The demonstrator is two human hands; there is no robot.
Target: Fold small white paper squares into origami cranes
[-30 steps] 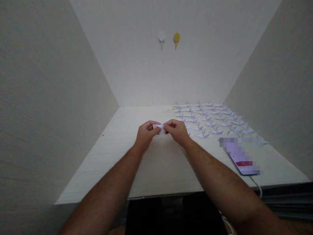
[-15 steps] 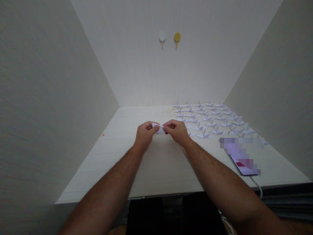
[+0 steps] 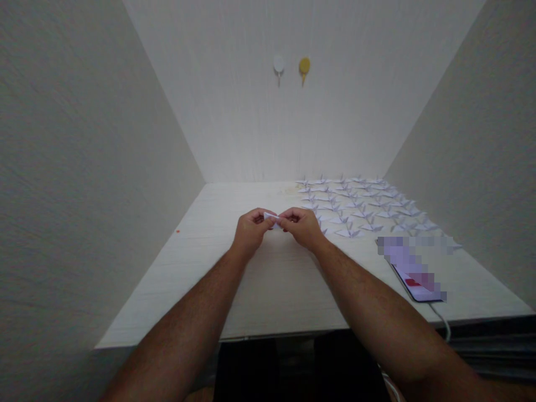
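Observation:
A small piece of folded white paper (image 3: 272,219) is pinched between both hands above the middle of the pale table (image 3: 201,268). My left hand (image 3: 250,232) grips its left end with closed fingers. My right hand (image 3: 302,226) grips its right end, fingers also closed. Most of the paper is hidden behind the fingertips.
Several folded white paper cranes (image 3: 360,204) stand in rows at the back right of the table. A phone (image 3: 414,271) with a cable lies near the right front edge. Walls close in on three sides; two hooks (image 3: 292,67) hang on the far wall.
The hands have drawn slightly closer together, and less of the paper shows between the fingertips. The arms stay in place.

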